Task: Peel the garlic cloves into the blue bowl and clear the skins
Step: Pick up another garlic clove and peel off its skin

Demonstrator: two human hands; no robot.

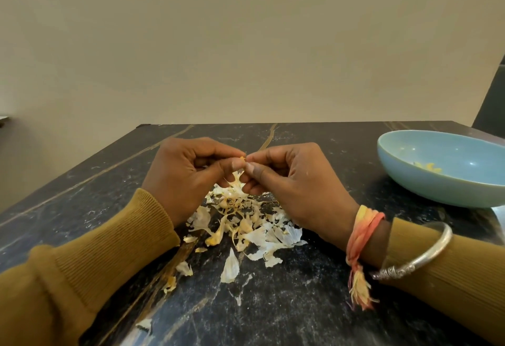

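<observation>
Garlic clove (242, 158) is being pinched between both hands over the counter (300, 304). The left hand (188, 173) and right hand (295, 181) are curling their fingers (232, 165) round it, tips meeting. Skins (246, 222) are lying at 6 o'clock from it, and the blue bowl (410, 181) is sitting well apart at 3 o'clock.

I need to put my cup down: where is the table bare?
Bare table: the far strip beyond the left hand and right hand pinching a garlic clove, and the near middle. Crowded: garlic skins between the wrists; blue bowl far right.
</observation>
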